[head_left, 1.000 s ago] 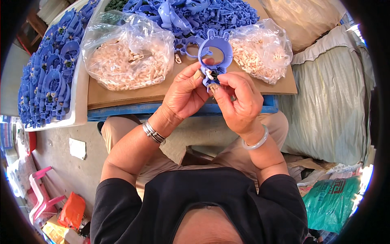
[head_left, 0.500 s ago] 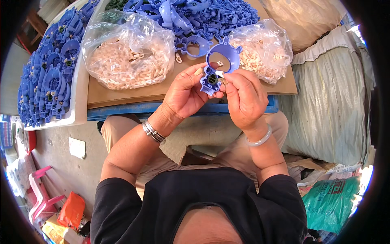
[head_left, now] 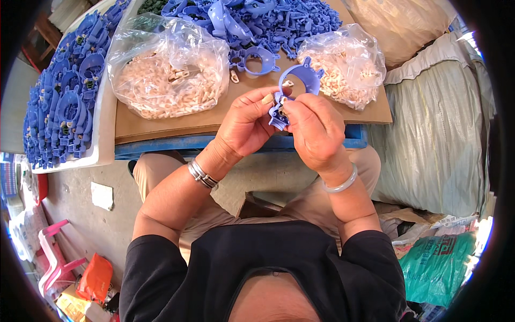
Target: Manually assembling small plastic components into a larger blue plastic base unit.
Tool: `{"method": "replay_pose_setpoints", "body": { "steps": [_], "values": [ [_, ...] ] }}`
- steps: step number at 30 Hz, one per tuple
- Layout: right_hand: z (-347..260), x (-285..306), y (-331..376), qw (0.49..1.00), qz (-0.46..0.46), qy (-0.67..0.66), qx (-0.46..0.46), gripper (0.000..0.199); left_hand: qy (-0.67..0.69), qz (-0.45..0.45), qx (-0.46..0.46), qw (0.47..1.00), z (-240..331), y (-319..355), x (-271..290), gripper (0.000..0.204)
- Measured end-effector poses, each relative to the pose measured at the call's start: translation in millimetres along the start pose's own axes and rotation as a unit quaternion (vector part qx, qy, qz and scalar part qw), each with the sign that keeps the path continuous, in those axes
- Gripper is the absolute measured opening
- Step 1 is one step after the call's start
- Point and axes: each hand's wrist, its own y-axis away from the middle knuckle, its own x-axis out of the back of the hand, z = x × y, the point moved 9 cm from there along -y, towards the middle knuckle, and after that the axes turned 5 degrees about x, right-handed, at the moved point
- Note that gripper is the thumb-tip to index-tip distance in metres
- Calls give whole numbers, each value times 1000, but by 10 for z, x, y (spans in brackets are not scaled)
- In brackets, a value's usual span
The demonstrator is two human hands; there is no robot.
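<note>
My left hand grips a blue plastic part with a round ring by its smaller, lower body, holding it above the cardboard's near edge. Fingers of my right hand are pinched over that body on a small cream-coloured plastic piece, which is mostly hidden behind them. Beyond the hands, a similar blue ring part lies on the cardboard. One loose cream piece rests to its left. Another cream piece shows through the held ring.
Clear bags of cream pieces stand left and right. Blue parts are heaped behind them. A white tub at the left holds more blue assemblies. Large woven sacks stand at the right.
My right hand has shifted left and closer over the blue part, covering more of it and the cream piece. The blue part has tilted slightly, its ring moving a little right.
</note>
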Motion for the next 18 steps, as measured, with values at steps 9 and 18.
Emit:
{"method": "replay_pose_setpoints", "body": {
  "steps": [9,18],
  "values": [
    [62,-49,-13,998,-47,-25,-24,25,-115,6,-35,993,104,23,-1,29],
    [256,87,-23,978,-3,-153,-139,14,-17,-55,-32,998,102,12,-114,30]
  ]
}}
